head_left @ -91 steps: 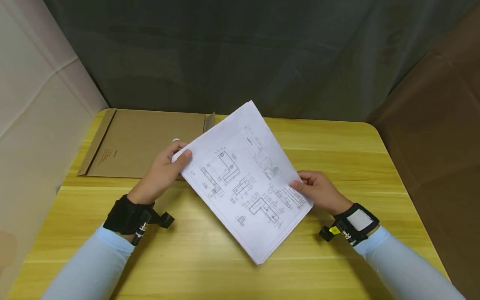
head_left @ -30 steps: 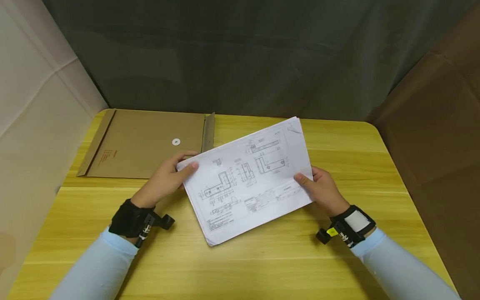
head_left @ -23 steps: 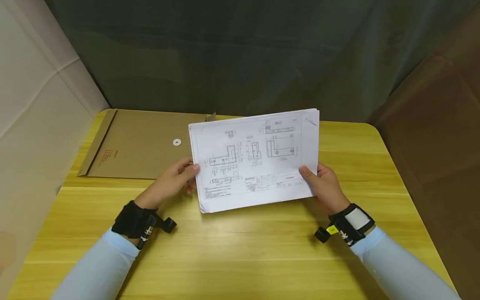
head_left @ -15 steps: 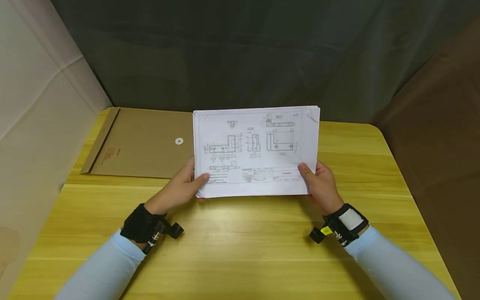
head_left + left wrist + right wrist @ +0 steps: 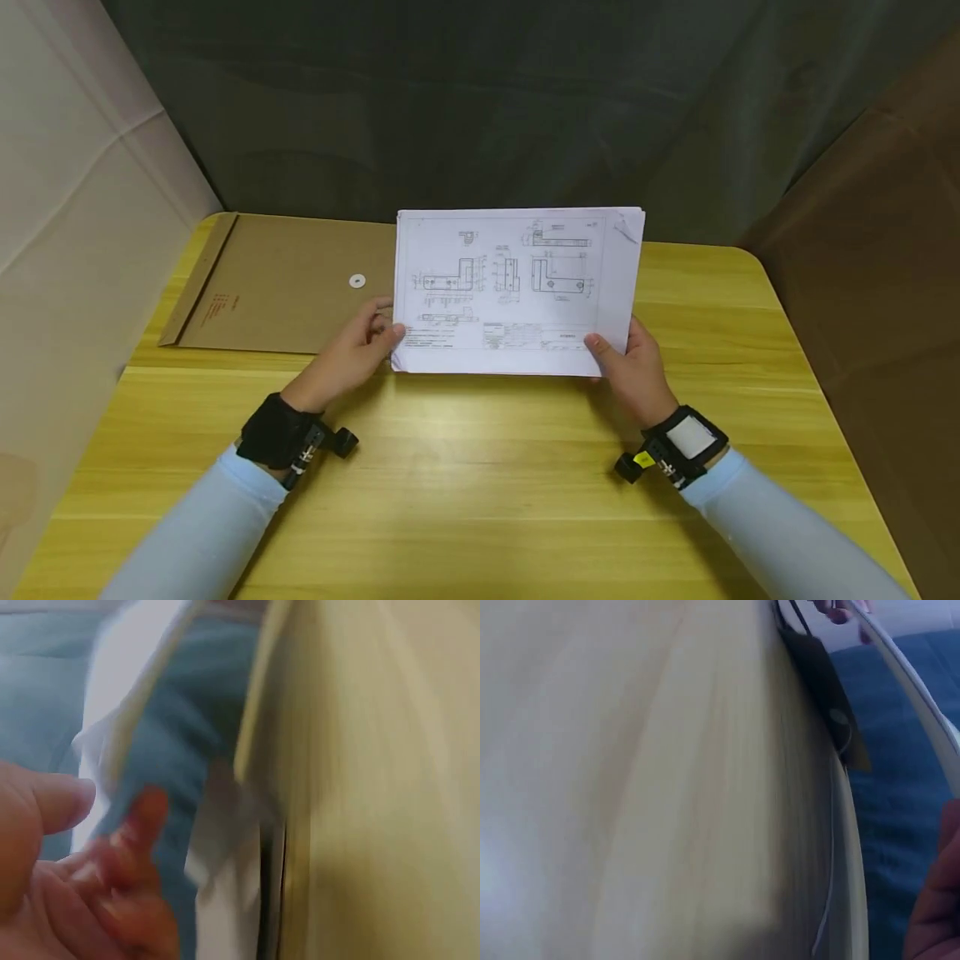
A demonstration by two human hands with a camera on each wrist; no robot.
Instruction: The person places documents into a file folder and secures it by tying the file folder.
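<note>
From the head camera I see both hands holding a sheaf of drawings (image 5: 517,287) upright over the table's (image 5: 480,483) far middle. My left hand (image 5: 352,354) pinches the lower left corner, thumb in front, fingers curled behind; my right hand (image 5: 633,367) clamps the lower right corner the same way. A brown envelope (image 5: 285,283) lies flat at the far left corner, partly behind the sheets. Both wrist views are blurred.
</note>
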